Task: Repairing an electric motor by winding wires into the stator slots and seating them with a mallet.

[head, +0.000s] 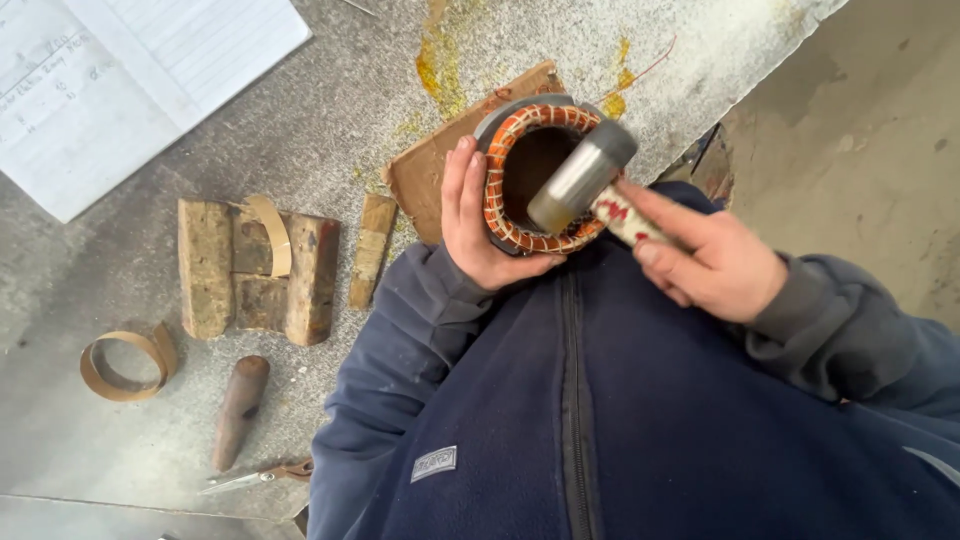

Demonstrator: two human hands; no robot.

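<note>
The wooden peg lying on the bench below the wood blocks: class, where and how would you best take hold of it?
Grip the wooden peg around its thicker upper end, coming from above with fingers across its width. It lies flat and apart from the wood blocks, the tape loop and the scissors, so both sides are free.

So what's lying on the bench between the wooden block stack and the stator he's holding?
In the head view, a narrow wooden strip lies between the wooden blocks and the stator, with the left hand beside it.

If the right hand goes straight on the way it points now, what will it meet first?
Probably the stator: the right hand points up-left, and its hammer head already hangs over the copper winding. The left hand lies just beyond; depth is unclear.
</note>
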